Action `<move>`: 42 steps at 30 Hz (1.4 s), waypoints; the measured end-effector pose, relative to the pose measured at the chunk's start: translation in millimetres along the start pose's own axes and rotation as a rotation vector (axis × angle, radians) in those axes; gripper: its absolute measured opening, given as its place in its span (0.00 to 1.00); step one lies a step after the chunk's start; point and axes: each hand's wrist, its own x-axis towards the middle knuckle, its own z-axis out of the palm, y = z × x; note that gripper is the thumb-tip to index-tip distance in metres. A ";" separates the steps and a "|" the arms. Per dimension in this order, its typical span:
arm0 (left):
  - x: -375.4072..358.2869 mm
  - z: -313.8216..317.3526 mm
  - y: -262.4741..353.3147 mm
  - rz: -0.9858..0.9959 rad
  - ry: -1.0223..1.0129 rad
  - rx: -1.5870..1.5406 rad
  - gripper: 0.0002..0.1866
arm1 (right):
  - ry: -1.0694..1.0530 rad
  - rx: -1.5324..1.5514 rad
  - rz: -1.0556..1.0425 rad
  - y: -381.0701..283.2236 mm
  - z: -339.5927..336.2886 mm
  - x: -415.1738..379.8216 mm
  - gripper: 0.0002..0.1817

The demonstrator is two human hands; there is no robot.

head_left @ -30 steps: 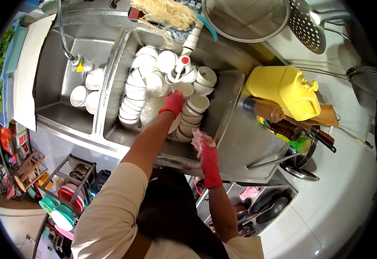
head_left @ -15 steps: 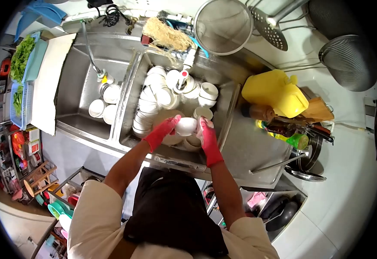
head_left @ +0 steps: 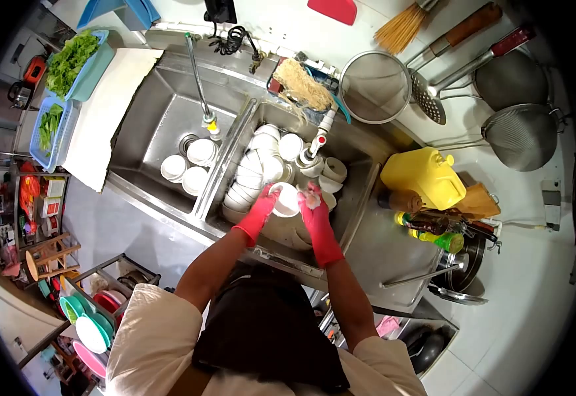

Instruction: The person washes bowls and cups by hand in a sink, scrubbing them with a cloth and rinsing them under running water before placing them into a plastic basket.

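Both hands wear pink-red rubber gloves over the right sink basin (head_left: 360, 218). My left hand (head_left: 259, 212) is closed on the left rim of a white bowl (head_left: 286, 199), whose open side now faces up toward me. Just right of the bowl, my right hand (head_left: 318, 228) is closed around a small, pale, wad-like scrubber (head_left: 312, 198). Stacks of white bowls (head_left: 250, 173) fill the left and back of this basin, with more bowls (head_left: 333, 170) at its right side. Under my hands, a large round dish (head_left: 281, 231) is partly hidden.
More white bowls (head_left: 202, 152) lie in the left basin beneath a tap (head_left: 207, 117). A white-and-red tap (head_left: 317, 144) reaches over the right basin. On the right counter stand a yellow jug (head_left: 420, 177) and several bottles. Strainers (head_left: 375, 87) hang on the wall.
The view has swung, so the sink appears lower and further right. My left hand has tipped the bowl from showing its outside to showing its inside. The right hand stays beside it.
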 end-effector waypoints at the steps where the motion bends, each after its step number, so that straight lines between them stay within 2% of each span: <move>1: -0.9 1.5 3.2 0.135 0.038 0.312 0.20 | -0.004 -0.001 -0.006 -5.7 3.9 4.3 0.24; 2: 0.2 6.1 -0.9 0.246 0.064 0.284 0.15 | -0.050 -0.254 -0.262 -10.9 8.2 6.7 0.25; 3: 22.1 -2.7 -21.4 0.251 0.063 0.283 0.15 | -0.091 -0.508 -0.519 -16.3 11.9 7.9 0.26; 4: 51.4 -13.6 -49.0 0.177 -0.103 -0.095 0.15 | -0.123 -0.456 -0.218 -42.9 17.7 -2.1 0.24; 5: 67.9 -19.4 -61.1 0.097 -0.269 -0.473 0.16 | -0.124 -0.457 -0.225 -45.1 19.3 -0.2 0.24; 6: 55.0 -9.7 -41.9 0.130 -0.521 -0.609 0.16 | -0.127 -0.666 -0.289 -45.0 21.0 2.5 0.21; 7: 32.1 1.0 -17.9 0.137 -0.515 -0.614 0.16 | -0.131 -0.873 -0.350 -42.0 22.1 4.1 0.18; 8: 5.5 12.9 7.9 0.134 -0.343 -0.251 0.15 | -0.292 -0.973 -0.287 -37.4 23.5 12.6 0.17; 9: -8.1 20.7 18.7 0.123 -0.170 0.113 0.15 | -0.295 -0.974 -0.285 -32.8 27.2 12.9 0.17; 10: 2.0 21.8 4.4 0.125 -0.171 0.112 0.15 | -0.272 -0.983 -0.121 -31.3 31.8 14.6 0.16; 11: 11.1 23.2 -10.4 0.294 -0.124 0.172 0.14 | -0.249 -0.986 0.043 -30.1 35.0 17.2 0.16; 12: 24.0 19.8 -32.6 0.460 -0.074 0.232 0.13 | -0.194 -0.761 0.078 -43.7 35.9 16.9 0.10; 13: 18.1 17.7 -22.9 0.362 -0.063 0.225 0.13 | -0.197 -0.760 0.072 -13.8 37.7 26.4 0.10; 14: 11.3 15.9 -12.1 0.264 -0.050 0.218 0.13 | -0.301 -0.230 0.226 46.2 37.5 41.8 0.08; 15: 13.1 10.3 -12.7 0.167 -0.036 0.210 0.14 | -0.388 0.304 0.378 51.3 38.9 40.4 0.05; 17: 28.2 1.6 -11.1 0.351 -0.090 0.289 0.13 | -0.466 0.332 0.450 60.0 31.9 41.7 0.03; 18: -16.9 18.1 38.6 0.174 -0.165 0.081 0.14 | -0.709 0.068 0.280 56.7 28.5 45.3 0.03; 19: -12.0 10.9 32.8 0.167 -0.164 0.087 0.14 | -0.931 -0.201 0.095 48.2 24.4 48.2 0.05; 20: 0.1 2.5 22.5 0.304 -0.217 0.256 0.14 | -1.090 -0.343 0.061 13.8 18.7 47.4 0.06; 21: 7.0 -0.8 17.5 0.444 -0.273 0.426 0.14 | -1.081 -0.344 0.060 9.2 20.8 40.7 0.06; 22: -10.0 6.6 34.2 0.239 -0.259 0.262 0.14 | -0.770 -0.874 -0.216 6.7 28.1 31.2 0.07; 23: -16.9 12.3 39.3 0.239 -0.264 0.260 0.14 | -0.397 -1.366 -0.483 4.8 35.6 23.3 0.08; 24: -19.4 16.7 39.4 0.265 -0.177 0.265 0.14 | -0.175 -1.298 -0.312 -3.6 42.0 20.1 0.06; 25: -19.6 18.4 40.8 0.295 -0.085 0.269 0.13 | -0.179 -1.301 -0.321 23.1 46.1 30.0 0.06; 26: 15.5 2.5 3.8 0.327 -0.148 0.239 0.14 | -0.139 -0.706 -0.167 76.6 53.5 44.4 0.04; 27: 13.6 0.0 5.4 0.327 -0.144 0.239 0.14 | -0.249 -0.476 -0.006 61.7 51.4 38.5 0.03; 28: 10.1 1.4 12.1 0.200 -0.252 0.022 0.13 | -0.320 -0.259 0.172 58.3 47.7 34.9 0.04; 29: 7.2 3.9 18.7 0.070 -0.358 -0.196 0.13 | -0.318 -0.259 0.172 54.3 42.6 35.1 0.04; 30: 7.1 1.6 22.9 0.010 -0.308 -0.047 0.13 | -0.570 -0.123 0.174 70.9 33.4 39.2 0.04; 31: 18.3 -8.2 5.3 0.003 -0.307 -0.044 0.13 | -0.748 -0.277 0.000 53.0 27.5 37.0 0.04; 33: 44.4 -20.8 -15.9 0.351 -0.188 0.464 0.13 | -1.016 -0.508 -0.440 13.8 16.0 31.8 0.05; 34: 21.3 -15.3 13.2 0.251 -0.211 0.484 0.14 | -0.626 -0.834 -0.387 -15.1 15.8 22.5 0.06; 35: 26.1 -20.7 6.1 0.251 -0.212 0.483 0.14 | -0.217 -1.123 -0.310 -27.2 15.0 14.6 0.06; 36: 39.8 -27.5 -8.1 0.258 -0.154 0.641 0.13 | -0.128 -0.741 -0.224 -7.6 10.3 22.7 0.07; 37: 35.2 -26.3 -4.4 0.261 -0.095 0.799 0.13 | -0.131 -0.742 -0.224 -1.1 12.1 27.8 0.07; 38: 25.8 -26.1 -5.0 0.317 -0.149 0.698 0.12 | -0.304 -0.240 0.017 6.2 13.1 32.1 0.08; 39: 20.5 -21.3 0.7 0.298 -0.163 0.637 0.11 | -0.250 -0.385 -0.338 11.5 20.0 31.8 0.08; 40: 19.8 -14.5 1.8 0.238 -0.150 0.583 0.10 | -0.110 -0.553 -0.684 27.2 25.3 33.6 0.08; 42: 22.2 -0.2 4.6 0.094 -0.096 0.497 0.10 | -0.276 -0.861 -0.811 50.6 34.3 40.4 0.11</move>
